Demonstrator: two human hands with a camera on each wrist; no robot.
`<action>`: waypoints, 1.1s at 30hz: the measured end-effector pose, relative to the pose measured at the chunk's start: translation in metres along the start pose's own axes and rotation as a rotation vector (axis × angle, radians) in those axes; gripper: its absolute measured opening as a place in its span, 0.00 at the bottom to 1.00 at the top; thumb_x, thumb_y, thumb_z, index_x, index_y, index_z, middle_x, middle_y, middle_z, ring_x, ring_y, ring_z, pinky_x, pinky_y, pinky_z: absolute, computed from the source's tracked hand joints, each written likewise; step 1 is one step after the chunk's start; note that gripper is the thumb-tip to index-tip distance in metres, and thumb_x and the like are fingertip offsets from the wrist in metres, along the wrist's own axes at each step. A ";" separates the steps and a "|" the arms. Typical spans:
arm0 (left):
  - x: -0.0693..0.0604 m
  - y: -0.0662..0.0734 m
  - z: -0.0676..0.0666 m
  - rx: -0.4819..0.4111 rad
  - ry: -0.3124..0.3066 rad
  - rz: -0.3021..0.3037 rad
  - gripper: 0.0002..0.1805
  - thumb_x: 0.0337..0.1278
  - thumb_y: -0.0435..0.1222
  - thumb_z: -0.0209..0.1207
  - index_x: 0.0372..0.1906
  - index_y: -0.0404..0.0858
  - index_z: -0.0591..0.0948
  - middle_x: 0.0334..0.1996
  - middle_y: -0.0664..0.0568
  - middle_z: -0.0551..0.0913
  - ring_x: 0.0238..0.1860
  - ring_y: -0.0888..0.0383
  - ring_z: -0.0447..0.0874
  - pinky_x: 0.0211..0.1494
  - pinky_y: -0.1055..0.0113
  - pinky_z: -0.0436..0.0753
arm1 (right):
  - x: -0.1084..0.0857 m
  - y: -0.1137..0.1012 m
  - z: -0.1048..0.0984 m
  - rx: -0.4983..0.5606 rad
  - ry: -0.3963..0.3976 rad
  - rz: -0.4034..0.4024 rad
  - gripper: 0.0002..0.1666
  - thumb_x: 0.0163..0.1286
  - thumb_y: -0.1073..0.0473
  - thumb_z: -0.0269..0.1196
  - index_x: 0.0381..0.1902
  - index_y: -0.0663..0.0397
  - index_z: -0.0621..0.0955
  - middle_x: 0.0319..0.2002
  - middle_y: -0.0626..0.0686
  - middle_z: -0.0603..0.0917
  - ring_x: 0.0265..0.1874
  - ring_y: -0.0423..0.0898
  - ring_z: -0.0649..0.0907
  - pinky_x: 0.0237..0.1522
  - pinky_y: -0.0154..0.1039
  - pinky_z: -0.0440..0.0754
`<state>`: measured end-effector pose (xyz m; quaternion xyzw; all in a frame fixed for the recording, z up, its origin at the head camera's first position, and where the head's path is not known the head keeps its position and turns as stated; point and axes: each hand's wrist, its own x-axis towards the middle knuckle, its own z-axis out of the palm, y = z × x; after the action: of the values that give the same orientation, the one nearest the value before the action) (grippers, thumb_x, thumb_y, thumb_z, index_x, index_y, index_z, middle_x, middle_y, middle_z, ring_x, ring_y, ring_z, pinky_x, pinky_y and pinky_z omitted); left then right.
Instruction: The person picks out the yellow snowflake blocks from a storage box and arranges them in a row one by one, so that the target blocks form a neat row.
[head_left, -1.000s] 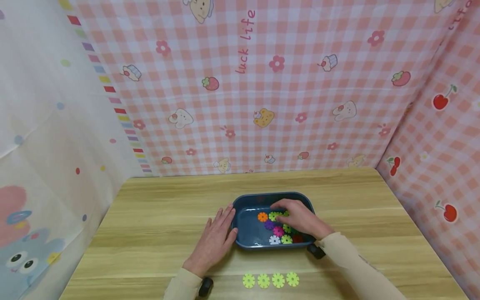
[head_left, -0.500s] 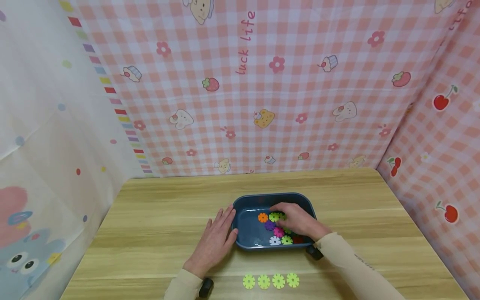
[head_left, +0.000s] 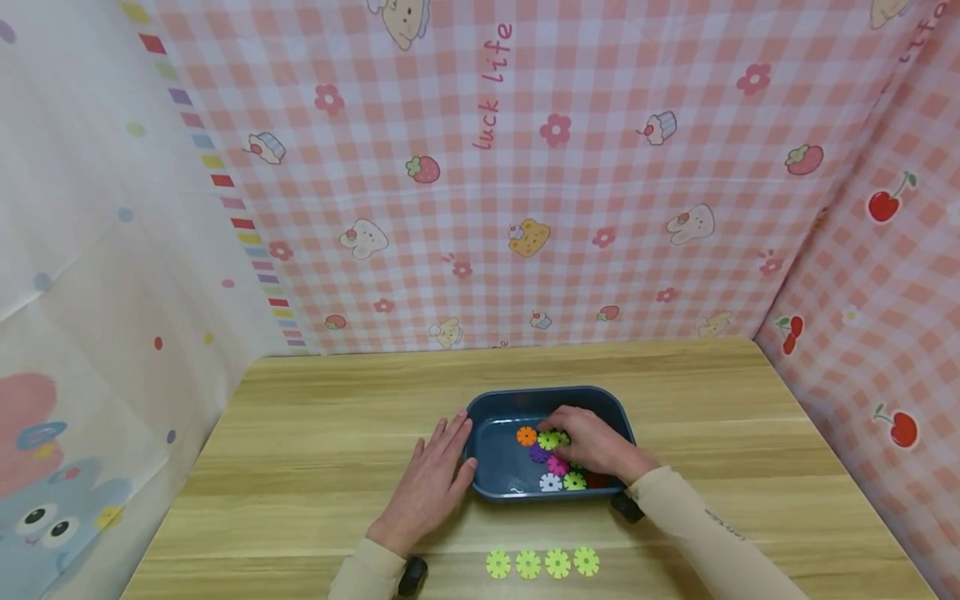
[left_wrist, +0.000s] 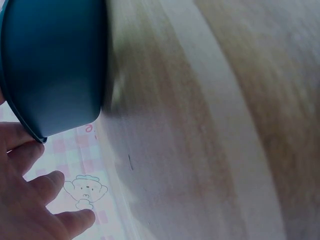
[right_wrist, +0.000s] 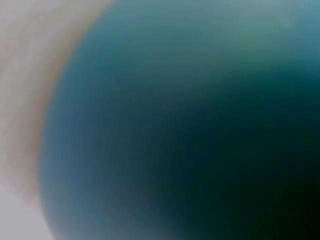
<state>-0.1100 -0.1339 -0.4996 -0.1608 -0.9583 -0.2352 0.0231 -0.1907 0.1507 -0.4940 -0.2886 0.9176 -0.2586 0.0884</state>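
A dark blue tray (head_left: 501, 489) holds several notched plastic discs. My right hand (head_left: 592, 440) reaches into it, thumb and fingers pinching a yellow-green disc (head_left: 547, 440). Close by lie an orange disc (head_left: 527, 436), a purple disc (head_left: 537, 454), a magenta disc (head_left: 557, 466), a white disc (head_left: 551, 482) and another yellow-green disc (head_left: 574, 481). The hand covers part of the pile. My left hand (head_left: 429, 486) rests against the tray's left rim with its fingers extended; the left wrist view shows fingers (left_wrist: 47, 186) beside the tray wall (left_wrist: 55, 65). The right wrist view is a blue blur.
Several yellow-green discs (head_left: 528, 564) stand in a row on the wooden table (head_left: 300, 467), in front of the tray. Behind the table hangs a pink checked cloth (head_left: 465, 208); more printed cloth borders both sides.
My right hand has shifted slightly left and toward me, with the yellow-green disc moving a little over the purple one. The left hand and tray stay in place.
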 end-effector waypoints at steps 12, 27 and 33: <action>0.000 0.000 -0.001 -0.006 0.001 0.008 0.32 0.81 0.46 0.49 0.81 0.37 0.63 0.82 0.49 0.57 0.81 0.43 0.52 0.74 0.31 0.59 | -0.001 -0.003 0.001 -0.025 -0.027 0.047 0.18 0.68 0.62 0.72 0.56 0.56 0.88 0.47 0.48 0.82 0.47 0.46 0.80 0.54 0.50 0.81; 0.000 0.000 0.000 -0.010 0.007 0.010 0.32 0.81 0.46 0.49 0.81 0.37 0.63 0.82 0.49 0.57 0.81 0.42 0.52 0.75 0.32 0.59 | -0.007 -0.012 -0.007 -0.064 0.049 0.026 0.17 0.65 0.52 0.74 0.49 0.51 0.88 0.45 0.45 0.84 0.42 0.42 0.80 0.53 0.47 0.83; 0.000 -0.001 0.000 -0.008 0.012 0.011 0.32 0.81 0.47 0.49 0.81 0.37 0.62 0.82 0.49 0.57 0.81 0.43 0.52 0.75 0.32 0.59 | -0.015 -0.018 -0.014 -0.049 0.097 0.011 0.16 0.66 0.52 0.74 0.49 0.50 0.88 0.45 0.46 0.85 0.45 0.45 0.82 0.55 0.50 0.83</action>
<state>-0.1104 -0.1346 -0.4997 -0.1645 -0.9563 -0.2400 0.0296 -0.1741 0.1529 -0.4722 -0.2727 0.9284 -0.2493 0.0384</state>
